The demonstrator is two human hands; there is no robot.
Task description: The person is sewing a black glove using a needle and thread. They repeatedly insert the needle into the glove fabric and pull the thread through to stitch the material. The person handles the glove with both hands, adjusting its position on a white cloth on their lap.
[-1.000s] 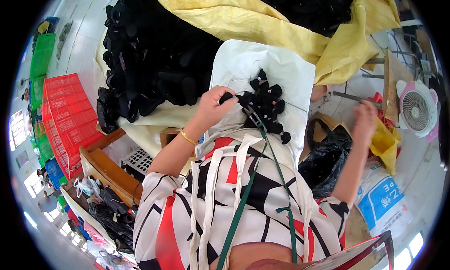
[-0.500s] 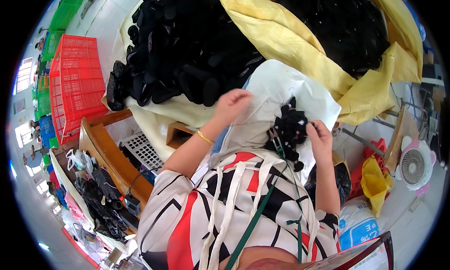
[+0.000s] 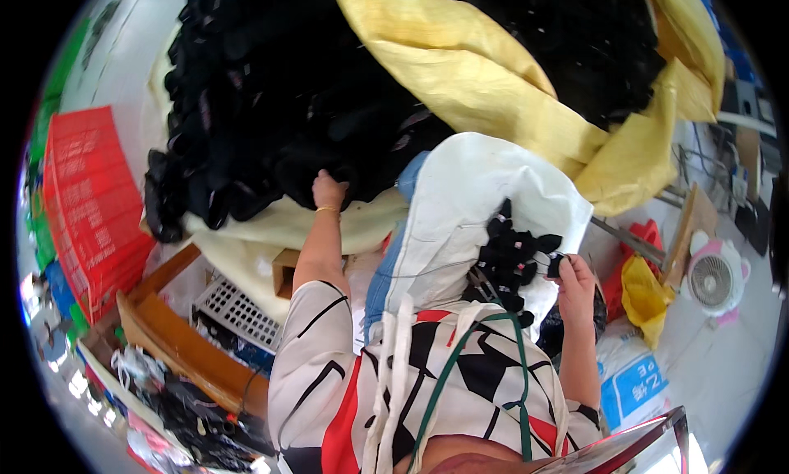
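My left hand [image 3: 330,191] is at the near edge of a big pile of black soft fabric pieces [image 3: 271,104]. Its fingers are closed on the rim of one rounded black piece, and their tips are hidden in the dark. Over on the right, my right hand [image 3: 575,278] pinches a small black fabric piece [image 3: 555,265]. A cluster of small black bow-like pieces [image 3: 508,252] with pinkish and pale specks lies on the white cloth [image 3: 460,178] across my lap. Metal snips [image 3: 483,285] lie against the cluster near a green cord [image 3: 444,383].
A yellow woven sack [image 3: 493,63] holds more black pieces at the back right. To the left stand a red plastic crate [image 3: 90,203], a wooden drawer [image 3: 177,334] and a white perforated basket [image 3: 238,314]. A pink and white fan [image 3: 713,278] is at the far right.
My left hand has moved left and away from my lap to the black pile. The right hand has stayed near the cluster, with a small black piece now showing between its fingers. The view has shifted.
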